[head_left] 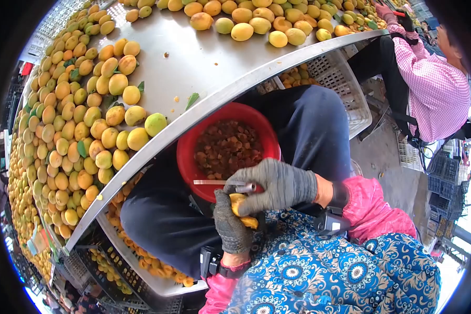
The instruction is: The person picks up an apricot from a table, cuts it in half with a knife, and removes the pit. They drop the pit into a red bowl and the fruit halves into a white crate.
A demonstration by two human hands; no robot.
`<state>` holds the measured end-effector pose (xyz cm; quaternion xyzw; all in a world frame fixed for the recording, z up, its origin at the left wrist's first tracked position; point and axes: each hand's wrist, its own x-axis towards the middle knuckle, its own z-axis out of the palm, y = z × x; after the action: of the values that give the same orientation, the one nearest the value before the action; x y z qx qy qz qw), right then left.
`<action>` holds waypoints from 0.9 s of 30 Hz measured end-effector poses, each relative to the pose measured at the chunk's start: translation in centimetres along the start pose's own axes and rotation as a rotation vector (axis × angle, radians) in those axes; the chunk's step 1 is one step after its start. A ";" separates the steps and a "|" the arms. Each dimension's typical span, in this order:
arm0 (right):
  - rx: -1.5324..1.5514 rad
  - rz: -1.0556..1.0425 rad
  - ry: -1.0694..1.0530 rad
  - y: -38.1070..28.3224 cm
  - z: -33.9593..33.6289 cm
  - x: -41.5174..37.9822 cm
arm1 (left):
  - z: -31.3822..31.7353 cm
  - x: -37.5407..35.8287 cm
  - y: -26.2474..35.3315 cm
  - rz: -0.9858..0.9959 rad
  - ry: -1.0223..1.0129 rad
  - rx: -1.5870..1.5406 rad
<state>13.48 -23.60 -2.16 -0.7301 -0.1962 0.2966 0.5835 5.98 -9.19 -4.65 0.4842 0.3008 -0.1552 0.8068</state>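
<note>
My left hand [232, 225], in a dark grey glove, is closed around a yellow-orange apricot [239, 205], its flesh partly showing. Over it, my right hand [280, 183], in a grey knit glove, grips a small knife [209, 182] with a slim, pale blade pointing left. A metal tube-like end of it shows by the knuckles. The right fingertips also touch the apricot. Just beyond my hands a red basin [187, 157] sits between my knees, with brown apricot pits [227, 149] inside.
A metal-topped table [178, 63] curves ahead, bearing heaps of whole apricots [68, 131]. Below its edge stand a white crate [157, 285] of apricot pieces at left and another white crate [345, 89] at right. A person in a pink checked shirt [434, 94] works at the far right.
</note>
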 end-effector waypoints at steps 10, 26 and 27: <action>-0.287 0.063 0.198 1.1 4.7 -4.0 | -2.2 1.2 -3.5 0.000 0.037 -0.146; -0.004 0.076 0.235 -0.9 0.8 -4.0 | -2.3 -1.5 -1.5 -0.430 -0.173 -0.690; -0.004 0.072 0.231 -1.1 0.8 -4.0 | -2.2 -1.7 -1.3 -0.393 -0.138 -0.599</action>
<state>10.04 -25.28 -0.43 -0.7671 -0.1019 0.2310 0.5897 3.21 -8.01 -5.26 0.1476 0.3651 -0.2444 0.8861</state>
